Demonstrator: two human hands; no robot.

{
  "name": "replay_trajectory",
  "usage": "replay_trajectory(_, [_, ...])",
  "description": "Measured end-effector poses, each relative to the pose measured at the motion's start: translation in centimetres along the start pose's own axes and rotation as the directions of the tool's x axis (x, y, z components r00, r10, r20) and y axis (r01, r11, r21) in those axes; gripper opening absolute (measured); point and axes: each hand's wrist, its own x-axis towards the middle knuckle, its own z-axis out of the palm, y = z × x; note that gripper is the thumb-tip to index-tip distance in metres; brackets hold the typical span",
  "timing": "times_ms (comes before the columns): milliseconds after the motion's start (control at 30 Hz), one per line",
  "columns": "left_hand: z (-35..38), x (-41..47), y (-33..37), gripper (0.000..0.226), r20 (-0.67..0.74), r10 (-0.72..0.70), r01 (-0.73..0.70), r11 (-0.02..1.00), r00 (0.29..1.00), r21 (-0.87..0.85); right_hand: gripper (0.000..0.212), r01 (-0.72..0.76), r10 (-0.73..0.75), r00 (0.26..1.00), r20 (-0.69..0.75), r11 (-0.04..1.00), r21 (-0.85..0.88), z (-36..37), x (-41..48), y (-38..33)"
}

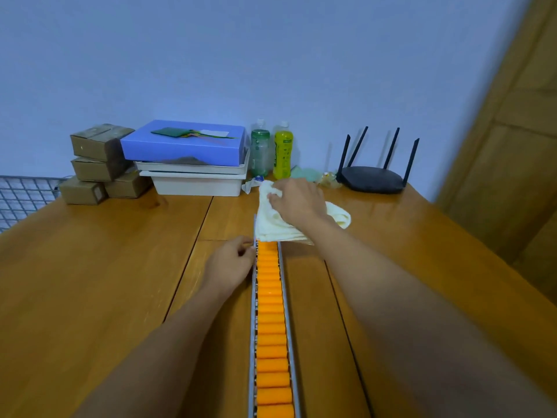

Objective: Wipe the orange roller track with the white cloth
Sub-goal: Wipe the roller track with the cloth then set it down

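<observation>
An orange roller track [271, 312] in a metal rail runs straight away from me down the middle of the wooden table [105, 282]. A white cloth [272, 220] lies bunched over the track's far end. My right hand [297, 202] presses on top of the cloth and grips it, fingers curled into the fabric. My left hand [230, 262] rests against the rail's left side just below the cloth, its fingers curled on the rail edge.
At the back stand stacked cardboard boxes [99, 164], a blue box on white trays [190, 158], two bottles [271, 150] and a black router [375, 173]. A wire rack [21, 197] sits at the left, a wooden door [512, 131] at the right.
</observation>
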Motion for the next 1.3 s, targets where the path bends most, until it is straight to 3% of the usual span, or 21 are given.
replay_trajectory(233, [0.6,0.7,-0.6,0.012,-0.027,0.009,-0.009,1.000,1.000,-0.017,0.028,0.083,-0.063,0.988,0.141,0.986,-0.143,6.5,1.1,-1.6])
replay_trajectory(533, [0.3,0.7,-0.7,0.015,-0.014,0.004,-0.004,1.000,1.000,-0.016,0.026,0.129,-0.109,0.989,0.100,0.967,-0.220,7.0,0.4,-1.0])
replay_trajectory(767, [0.1,0.6,-0.3,0.024,-0.016,-0.003,0.003,1.000,1.000,0.004,0.026,0.004,0.002,0.999,0.051,0.992,-0.127,6.9,-0.8,0.7])
replay_trajectory(1033, [0.2,0.6,-0.5,0.026,-0.028,0.007,-0.007,1.000,1.000,-0.003,0.028,0.008,0.005,0.997,0.071,0.983,-0.185,4.9,-2.1,3.6])
replay_trajectory(1300, [0.1,0.5,-0.4,0.029,-0.013,0.003,-0.003,1.000,1.000,-0.022,0.034,-0.023,0.016,0.998,-0.053,0.991,-0.133,1.0,-3.0,4.0])
